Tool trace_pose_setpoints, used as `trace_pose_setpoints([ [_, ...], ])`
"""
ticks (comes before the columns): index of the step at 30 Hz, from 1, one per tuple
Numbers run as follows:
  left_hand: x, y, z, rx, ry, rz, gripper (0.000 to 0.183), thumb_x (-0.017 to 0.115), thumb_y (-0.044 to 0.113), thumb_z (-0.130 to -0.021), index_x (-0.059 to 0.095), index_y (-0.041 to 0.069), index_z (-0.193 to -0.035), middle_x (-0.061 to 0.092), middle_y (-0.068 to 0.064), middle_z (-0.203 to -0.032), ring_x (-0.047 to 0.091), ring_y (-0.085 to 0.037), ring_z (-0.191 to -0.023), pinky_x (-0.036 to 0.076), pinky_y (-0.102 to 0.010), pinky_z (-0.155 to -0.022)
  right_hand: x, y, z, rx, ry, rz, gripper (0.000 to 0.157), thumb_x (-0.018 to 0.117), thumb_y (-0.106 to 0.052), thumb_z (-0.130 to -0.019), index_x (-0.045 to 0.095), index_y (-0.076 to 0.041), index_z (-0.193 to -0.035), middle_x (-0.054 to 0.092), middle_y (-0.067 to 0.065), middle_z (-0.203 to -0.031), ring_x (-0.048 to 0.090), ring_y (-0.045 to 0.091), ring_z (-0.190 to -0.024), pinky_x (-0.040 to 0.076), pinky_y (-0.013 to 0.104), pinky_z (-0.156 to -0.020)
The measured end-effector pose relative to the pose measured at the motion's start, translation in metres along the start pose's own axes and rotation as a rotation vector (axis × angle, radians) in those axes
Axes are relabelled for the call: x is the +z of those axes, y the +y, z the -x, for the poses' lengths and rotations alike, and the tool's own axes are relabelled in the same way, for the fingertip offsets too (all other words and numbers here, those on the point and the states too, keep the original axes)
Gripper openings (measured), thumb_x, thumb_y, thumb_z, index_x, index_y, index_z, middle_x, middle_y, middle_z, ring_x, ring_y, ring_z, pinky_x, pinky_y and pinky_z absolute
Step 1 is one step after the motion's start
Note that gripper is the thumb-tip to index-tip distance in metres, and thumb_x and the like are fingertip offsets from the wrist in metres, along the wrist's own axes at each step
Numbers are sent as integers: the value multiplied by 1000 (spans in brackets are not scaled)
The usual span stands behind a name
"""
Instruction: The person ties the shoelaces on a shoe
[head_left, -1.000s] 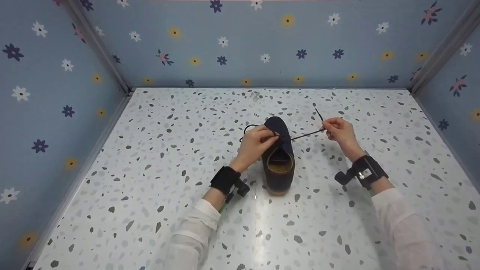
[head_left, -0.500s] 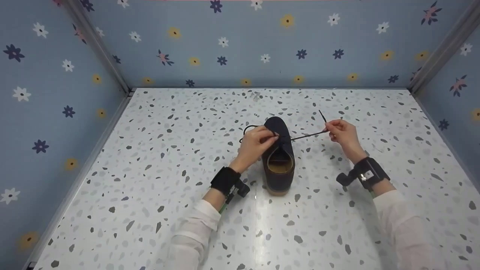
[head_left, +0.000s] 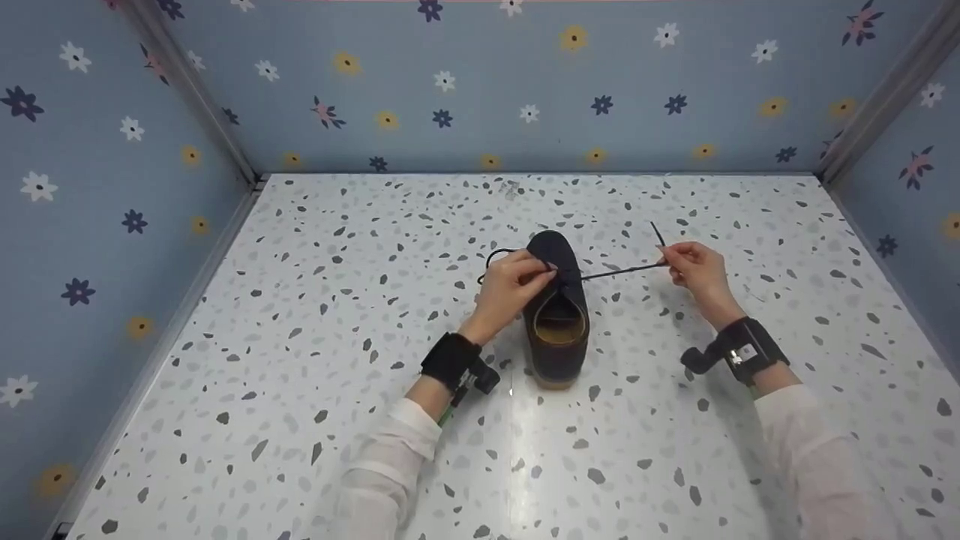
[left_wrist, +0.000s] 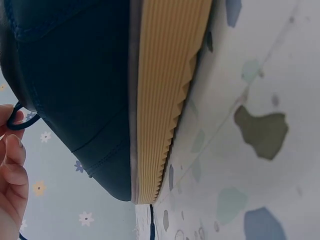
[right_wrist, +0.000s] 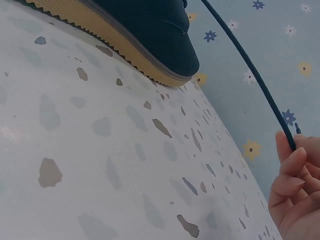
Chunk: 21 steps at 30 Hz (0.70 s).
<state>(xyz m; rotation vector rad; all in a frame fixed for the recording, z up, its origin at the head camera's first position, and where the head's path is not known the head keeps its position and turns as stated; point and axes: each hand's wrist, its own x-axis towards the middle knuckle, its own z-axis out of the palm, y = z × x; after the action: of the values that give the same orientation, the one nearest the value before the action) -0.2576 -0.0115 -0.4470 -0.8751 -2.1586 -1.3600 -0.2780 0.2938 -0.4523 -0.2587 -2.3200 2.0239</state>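
Observation:
A dark navy shoe with a tan ridged sole stands upright on the table, toe pointing away from me. My left hand is over its front and pinches a lace loop close to the eyelets. Off to the right, my right hand pinches the other dark shoelace between thumb and fingers. That lace runs taut from the shoe to my fingertips, its free tip sticking up beyond them. Left of the shoe, a loose lace curve shows behind my left hand. The exact lacing is hidden under my fingers.
The white speckled tabletop spreads around the shoe. Blue flowered panels stand at the back and both sides. Each wrist wears a black strap with a small camera.
My right hand has moved a little to the right, drawing its lace farther out from the shoe. The left hand and the shoe stay practically in place.

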Motion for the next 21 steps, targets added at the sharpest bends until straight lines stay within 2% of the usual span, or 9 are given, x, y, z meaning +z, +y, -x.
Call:
trace_pose_setpoints([
  [5,1,-1,1,-33,33,-18,8,69,14,-81,70,6,-79,58,5,-75,49,-7,-62,40,-23,-56,-4,-1,3,-15,-12,-44,18,61,-18,-87,54,-4,-95,60,-1,-76,48,7,-60,42,17,-53],
  [11,1,-1,1,-47,92,-47,10,69,14,-81,70,6,-74,56,5,-70,48,-7,-59,40,-22,-54,-11,0,5,34,9,-77,23,63,-20,-86,53,-4,-98,61,1,-81,49,8,-62,42,17,-53],
  [21,0,-1,2,-41,83,-74,9,69,12,-80,70,7,-74,57,5,-71,49,-7,-61,40,-22,-55,-27,7,7,75,36,-50,28,64,-26,-84,52,-7,-100,60,1,-85,50,8,-67,44,17,-56],
])
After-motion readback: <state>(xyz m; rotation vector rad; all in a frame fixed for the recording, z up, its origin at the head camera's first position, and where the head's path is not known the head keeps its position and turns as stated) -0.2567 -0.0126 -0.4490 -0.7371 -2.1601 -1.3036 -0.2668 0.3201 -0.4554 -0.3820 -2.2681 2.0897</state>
